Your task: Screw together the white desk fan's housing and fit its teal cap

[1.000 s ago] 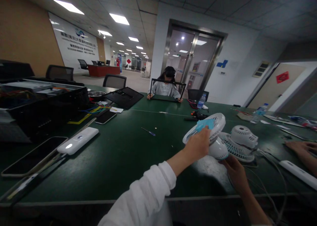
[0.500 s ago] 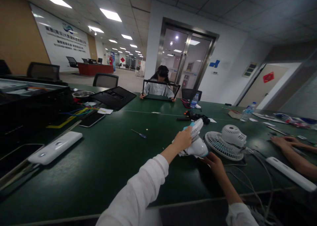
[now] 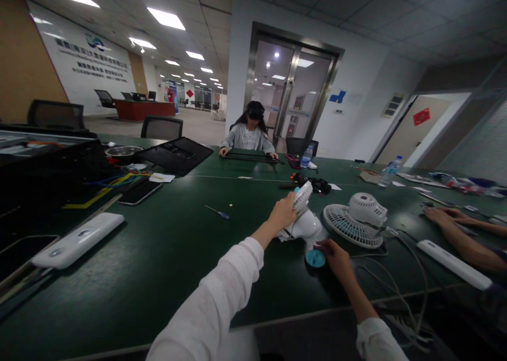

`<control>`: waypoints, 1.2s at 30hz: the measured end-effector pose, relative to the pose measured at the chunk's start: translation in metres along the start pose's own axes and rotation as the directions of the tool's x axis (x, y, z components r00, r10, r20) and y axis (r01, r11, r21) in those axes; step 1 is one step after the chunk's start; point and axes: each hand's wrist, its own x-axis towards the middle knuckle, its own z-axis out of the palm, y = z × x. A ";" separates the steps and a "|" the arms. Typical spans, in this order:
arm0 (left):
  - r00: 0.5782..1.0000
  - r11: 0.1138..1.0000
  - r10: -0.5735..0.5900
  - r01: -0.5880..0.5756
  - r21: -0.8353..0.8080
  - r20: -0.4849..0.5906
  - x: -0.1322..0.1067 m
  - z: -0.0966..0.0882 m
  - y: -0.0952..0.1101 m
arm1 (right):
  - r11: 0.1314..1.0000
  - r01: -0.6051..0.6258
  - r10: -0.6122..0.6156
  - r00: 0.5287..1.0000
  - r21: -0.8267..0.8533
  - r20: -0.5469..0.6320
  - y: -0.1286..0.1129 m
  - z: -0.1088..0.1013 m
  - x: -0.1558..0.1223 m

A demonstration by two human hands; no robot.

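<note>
My left hand (image 3: 282, 215) grips the grille edge of a small white fan (image 3: 303, 221), which stands tilted on its side on the green table (image 3: 190, 250). My right hand (image 3: 336, 255) is closed on the fan's round blue base (image 3: 315, 257), low at the fan's right. A second white fan (image 3: 356, 221) lies face down just to the right, with grey cables trailing from it toward the table's near edge.
A small screwdriver (image 3: 217, 212), phones and a white power bank (image 3: 75, 240) lie at left beside a black case with coloured wires. Another person's hands (image 3: 451, 216) rest at right near a white bar. A person sits across the table with a black frame.
The fan has been turned from grille-up to edge-on and lowered toward the table. My right hand moved from under the body to the blue base. The person opposite laid the black frame flat.
</note>
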 end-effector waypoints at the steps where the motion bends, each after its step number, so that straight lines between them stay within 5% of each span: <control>1: 1.000 1.000 -0.007 0.007 -0.011 -0.008 0.001 0.001 0.000 | 1.000 -0.014 0.014 0.999 -0.022 -0.029 -0.002 0.001 0.002; 7: 0.996 0.993 -0.051 0.043 -0.112 -0.068 0.005 0.008 -0.005 | 0.990 0.003 -0.035 0.975 -0.143 -0.222 -0.031 0.023 -0.025; 14: 0.963 0.942 -0.143 0.061 -0.329 -0.230 0.006 -0.018 -0.017 | 0.904 0.212 -0.253 0.965 -0.372 -0.063 -0.069 0.075 -0.102; 21: 0.855 0.745 -0.306 -0.060 -0.665 -0.420 -0.012 -0.081 -0.024 | 0.821 0.228 -0.287 0.957 -0.523 -0.033 -0.053 0.081 -0.065; 27: 0.742 0.460 -0.559 -0.094 -0.883 -0.370 -0.099 -0.134 -0.056 | 0.773 0.287 -0.340 0.940 -0.566 0.013 -0.043 0.081 -0.024; 33: 0.612 0.278 -0.776 0.115 -0.954 -0.152 -0.212 -0.155 -0.112 | 0.752 0.317 -0.367 0.930 -0.578 0.033 -0.045 0.081 -0.015; 36: 0.614 0.256 -0.786 0.219 -0.941 -0.071 -0.246 -0.161 -0.132 | 0.736 0.332 -0.395 0.918 -0.590 0.024 -0.049 0.086 -0.029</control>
